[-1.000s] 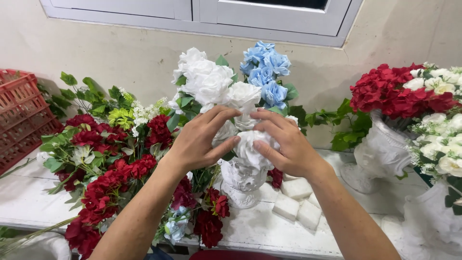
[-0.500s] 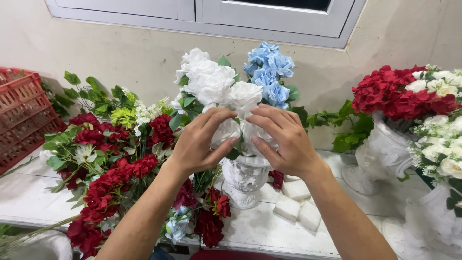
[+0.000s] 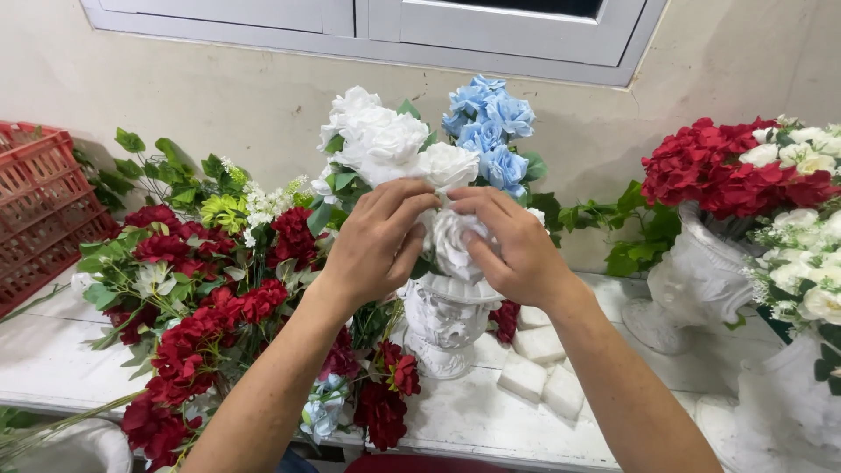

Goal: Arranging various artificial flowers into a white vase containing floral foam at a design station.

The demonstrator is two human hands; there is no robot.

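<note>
Above white urn (image 3: 445,320) | both hands (image 3: 377,241) (image 3: 512,245) raised, closer on white rose (image 3: 455,241)

Left hand (image 3: 372,245): raised at mid-frame, back turned to the camera, fingers curled inward and bunched toward the right hand, fingertips almost touching it. Left forearm: bare, extended diagonally up from the lower edge of the view. Right hand (image 3: 512,245): held level with the left, knuckles uppermost, fingers bent and closed in a pinching pose. Right forearm: bare, angled up from the lower right corner.
</note>
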